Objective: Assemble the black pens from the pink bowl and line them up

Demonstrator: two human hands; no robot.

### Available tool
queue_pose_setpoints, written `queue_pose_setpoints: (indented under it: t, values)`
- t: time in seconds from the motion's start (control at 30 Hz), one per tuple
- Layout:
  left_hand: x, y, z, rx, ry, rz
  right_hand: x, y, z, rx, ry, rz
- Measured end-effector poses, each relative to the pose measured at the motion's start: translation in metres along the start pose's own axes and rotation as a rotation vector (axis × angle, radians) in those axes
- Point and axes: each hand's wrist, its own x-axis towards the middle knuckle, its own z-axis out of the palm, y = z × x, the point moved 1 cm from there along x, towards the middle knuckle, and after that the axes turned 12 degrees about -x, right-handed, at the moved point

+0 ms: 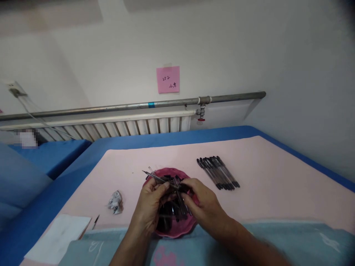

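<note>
Pink mat (277, 177) | over bowl (177, 229), left grip (152, 195) angled inward, pinching pen (152, 176) | right grip (204, 199) opposite, pinching dark piece (183, 187)

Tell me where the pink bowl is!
In the head view, the pink bowl sits at lower centre on the pale pink mat, under the left hand and right hand, left of the row of black-capped pens.

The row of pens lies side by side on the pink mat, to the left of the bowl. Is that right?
Not quite: in the head view, the row of pens lies side by side on the pink mat, to the right of the bowl.
</note>
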Motion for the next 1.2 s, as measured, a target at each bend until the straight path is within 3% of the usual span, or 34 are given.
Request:
queue_pose_setpoints:
  t: [0.13, 0.53, 0.8, 1.03, 1.2]
  values:
    - [-0.001, -0.001, 0.000, 0.032, -0.007, 0.007, 0.000, 0.001, 0.001, 0.057, -0.055, 0.062]
    - [0.002, -0.005, -0.002, 0.094, -0.061, 0.050, 0.002, -0.001, 0.001, 0.052, -0.145, 0.011]
    - [0.000, -0.002, -0.003, 0.179, -0.067, 0.062, 0.002, -0.002, 0.001, 0.171, -0.218, 0.095]
    - [-0.001, -0.007, -0.001, 0.521, -0.152, 0.107, 0.004, -0.006, 0.001, 0.106, -0.163, 0.138]
    - [-0.002, 0.015, -0.007, 0.561, -0.157, 0.109, 0.008, -0.002, 0.000, 0.286, -0.170, 0.324]
